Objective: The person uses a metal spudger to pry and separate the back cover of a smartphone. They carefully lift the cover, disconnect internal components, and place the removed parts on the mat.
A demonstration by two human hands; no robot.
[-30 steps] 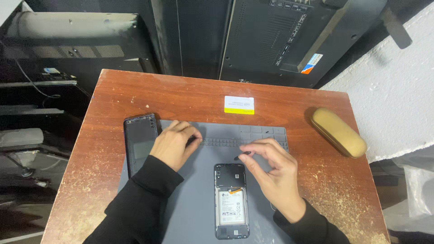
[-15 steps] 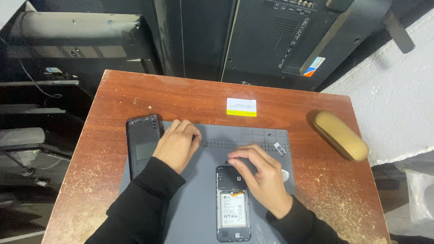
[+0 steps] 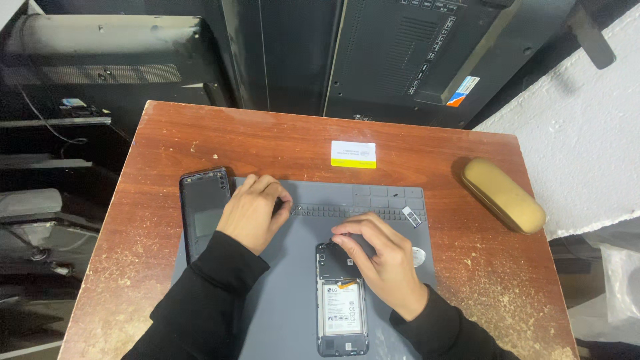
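Head view, looking down, we read the wooden table (image 3: 153,147) from its left edge across to the right:

- We see the phone's black back cover (image 3: 203,210) lying inner side up, half on the grey work mat (image 3: 287,313) and half on the wood, parked clear of the open phone so it stays out of the way.
- Our left hand (image 3: 253,213) rests on the mat just beside that cover, fingers curled loosely inward with the tips close together. We cannot tell whether it pinches something small or is simply closed and empty.
- We find the open phone (image 3: 341,307) lying face down near the mat's front edge, its back removed and its battery (image 3: 341,310) with a white label showing. It lies flat on the mat, likely so small parts do not roll off.
- Our right hand (image 3: 383,260) is bent over the phone's upper end, thumb and forefinger brought together at the top corner in a fine pinch. What they grip, if anything, is too small to see.
- A yellow and white card (image 3: 353,154) lies on the bare wood beyond the mat, apart from the work.
- A little metal tray (image 3: 411,215) sits in the mat's row of compartments, and a small round silvery piece (image 3: 418,256) lies just beside our right hand.
- A tan, rounded case (image 3: 504,195) rests closed near the table's right edge, well apart from both hands.
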